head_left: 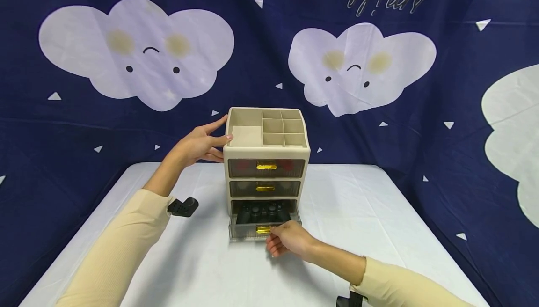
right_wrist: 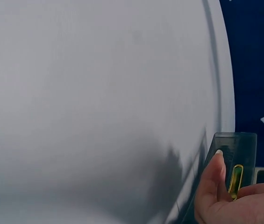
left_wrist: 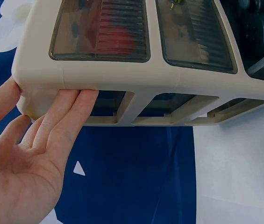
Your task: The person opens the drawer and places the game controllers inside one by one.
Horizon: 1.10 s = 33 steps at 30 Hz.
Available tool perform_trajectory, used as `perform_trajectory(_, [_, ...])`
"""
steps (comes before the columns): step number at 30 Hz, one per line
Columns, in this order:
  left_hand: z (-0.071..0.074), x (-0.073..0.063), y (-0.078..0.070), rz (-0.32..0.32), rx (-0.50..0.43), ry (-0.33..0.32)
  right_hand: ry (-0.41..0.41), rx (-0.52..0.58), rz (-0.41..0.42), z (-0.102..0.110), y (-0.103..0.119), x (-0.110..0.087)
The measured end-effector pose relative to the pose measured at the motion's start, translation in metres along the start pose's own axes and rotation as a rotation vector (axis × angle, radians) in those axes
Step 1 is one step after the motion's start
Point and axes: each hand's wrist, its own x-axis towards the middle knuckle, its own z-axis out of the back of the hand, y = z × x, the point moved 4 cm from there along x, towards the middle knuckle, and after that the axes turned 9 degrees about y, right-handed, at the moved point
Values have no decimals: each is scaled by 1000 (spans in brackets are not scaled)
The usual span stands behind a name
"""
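Note:
A cream desktop drawer organizer (head_left: 267, 153) stands upright on the table, with three smoky see-through drawers. The bottom drawer (head_left: 244, 231) is pulled partway out, and a black game controller (head_left: 264, 212) lies inside it. My right hand (head_left: 292, 240) pinches the gold drawer handle (head_left: 263, 229) at its right end; the right wrist view shows thumb and fingers around the handle (right_wrist: 236, 181). With fairly straight fingers, my left hand (head_left: 198, 144) rests against the organizer's left side near the top. In the left wrist view, its fingertips (left_wrist: 89, 99) touch the side frame.
The organizer's top tray (head_left: 247, 135) has one large section and several small ones. Something red shows dimly through the top drawer (head_left: 244, 168). A white cloth covers the table (head_left: 349, 218), and a navy curtain (head_left: 261, 54) with cloud prints hangs behind.

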Motion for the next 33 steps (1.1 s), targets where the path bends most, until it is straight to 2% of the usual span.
perform_trajectory(8, [-2,2,0,3,-1,3,-67,-14,34,12,1,19])
perform_trajectory(20, [0,0,-2,7,2,4,-86,-14,45,30,7,47])
perform_trajectory(33, [-1,1,0,10,-10,2,-199,-17,67,36,6,58])
